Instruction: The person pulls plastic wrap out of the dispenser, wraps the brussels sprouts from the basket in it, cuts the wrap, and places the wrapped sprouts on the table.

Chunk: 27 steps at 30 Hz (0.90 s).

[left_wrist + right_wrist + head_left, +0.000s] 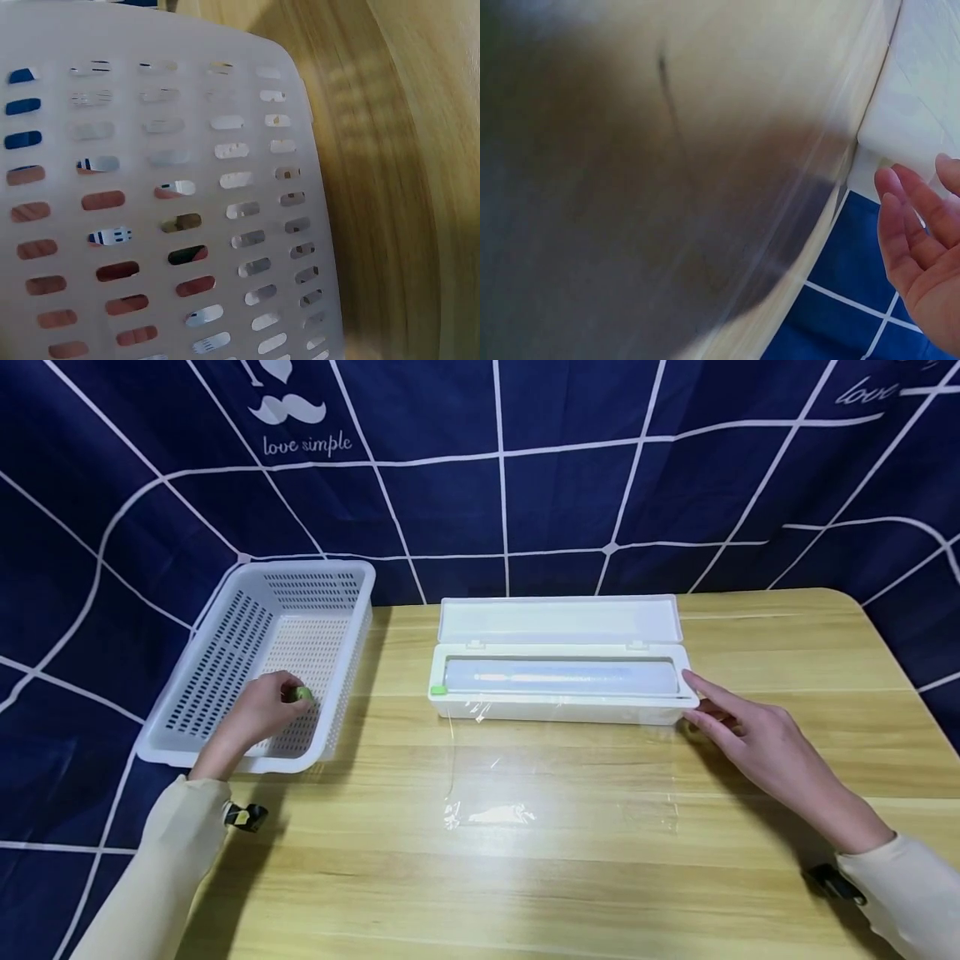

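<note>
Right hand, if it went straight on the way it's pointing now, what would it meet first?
Most likely the white box, at its right end in the head view. The right hand is right at that end, though depth is unclear and I can't tell how firmly it touches.

Right of the white, slotted, rectangular plastic basket (144, 214) lies a yellowish wood-grain tabletop (405, 187). Through the basket's slots show patches of the left hand (126, 304) and a dark green thing (181, 256).

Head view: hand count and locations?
2: the left hand in the white perforated plastic basket, holding a small green object; the right hand at the right end of the white cling film dispenser.
</note>
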### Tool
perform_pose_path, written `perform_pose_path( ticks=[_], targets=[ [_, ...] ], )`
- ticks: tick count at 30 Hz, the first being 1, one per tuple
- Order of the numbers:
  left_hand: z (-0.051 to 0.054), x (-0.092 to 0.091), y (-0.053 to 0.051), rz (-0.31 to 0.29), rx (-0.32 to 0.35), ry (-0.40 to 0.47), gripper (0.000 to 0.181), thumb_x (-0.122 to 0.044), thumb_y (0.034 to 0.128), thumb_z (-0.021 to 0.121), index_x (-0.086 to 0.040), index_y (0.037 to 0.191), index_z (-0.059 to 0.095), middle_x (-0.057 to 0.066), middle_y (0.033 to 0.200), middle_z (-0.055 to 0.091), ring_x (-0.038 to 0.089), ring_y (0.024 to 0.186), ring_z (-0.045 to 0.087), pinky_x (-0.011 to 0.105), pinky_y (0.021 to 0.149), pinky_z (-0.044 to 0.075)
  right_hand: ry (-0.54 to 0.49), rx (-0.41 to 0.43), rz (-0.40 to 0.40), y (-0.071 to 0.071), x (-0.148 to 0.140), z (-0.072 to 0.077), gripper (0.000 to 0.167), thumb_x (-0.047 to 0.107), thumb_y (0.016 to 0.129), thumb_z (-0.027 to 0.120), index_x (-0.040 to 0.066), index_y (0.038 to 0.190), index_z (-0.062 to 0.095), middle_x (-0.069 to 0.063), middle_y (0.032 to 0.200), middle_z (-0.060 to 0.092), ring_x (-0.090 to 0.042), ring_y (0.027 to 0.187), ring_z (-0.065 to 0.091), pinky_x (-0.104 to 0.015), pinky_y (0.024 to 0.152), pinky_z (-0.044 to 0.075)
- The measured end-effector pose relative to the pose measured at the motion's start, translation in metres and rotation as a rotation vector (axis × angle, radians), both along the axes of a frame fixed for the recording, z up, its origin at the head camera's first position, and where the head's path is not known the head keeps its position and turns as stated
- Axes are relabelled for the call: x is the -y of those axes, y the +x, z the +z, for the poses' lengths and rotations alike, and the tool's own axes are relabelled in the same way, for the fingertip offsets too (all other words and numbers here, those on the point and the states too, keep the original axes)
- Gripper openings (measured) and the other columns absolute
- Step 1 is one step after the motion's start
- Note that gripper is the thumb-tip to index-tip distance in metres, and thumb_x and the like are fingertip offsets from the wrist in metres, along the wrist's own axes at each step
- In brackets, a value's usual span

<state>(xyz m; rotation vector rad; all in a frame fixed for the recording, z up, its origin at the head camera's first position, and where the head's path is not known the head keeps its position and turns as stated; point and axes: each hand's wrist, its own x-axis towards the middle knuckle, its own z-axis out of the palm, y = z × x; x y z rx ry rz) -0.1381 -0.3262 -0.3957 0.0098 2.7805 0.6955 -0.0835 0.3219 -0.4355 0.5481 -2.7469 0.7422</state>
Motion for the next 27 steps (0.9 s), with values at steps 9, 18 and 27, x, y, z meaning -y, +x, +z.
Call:
perform_pose_path(
  ticks=[9,18,27],
  targets=[
    [0.004,-0.001,0.009,0.131,-0.122,0.108,0.043,-0.014,0.0995,0.071,0.011,0.131,0.057,0.029,0.117,0.064,0.04,0.104,0.063,0.047,0.083,0.053,-0.005,0.01,-0.007,0.001,-0.001,-0.001,0.076,-0.005,0.092,0.085,0.015,0.16,0.057,-0.003,0.099,0.078,-0.01,0.074,0.055,-0.011,0.066,0.038],
    [0.008,-0.014,0.021,0.173,-0.32,0.206,0.04,-0.012,0.0997,0.068,0.005,0.135,0.066,0.023,0.117,0.069,0.034,0.101,0.067,0.016,0.076,0.049,-0.004,0.014,-0.008,0.001,0.0,-0.001,0.076,-0.005,0.093,0.084,0.016,0.161,0.056,-0.004,0.099,0.079,-0.011,0.073,0.056,-0.012,0.066,0.04],
    [0.008,-0.023,0.026,0.161,-0.447,0.198,0.037,-0.011,0.1013,0.071,-0.001,0.137,0.072,0.017,0.114,0.07,0.018,0.09,0.062,0.016,0.075,0.047,-0.018,0.023,-0.006,0.002,-0.001,-0.001,0.076,-0.005,0.093,0.084,0.015,0.161,0.056,-0.004,0.098,0.077,-0.009,0.071,0.053,-0.014,0.064,0.039]
  ],
)
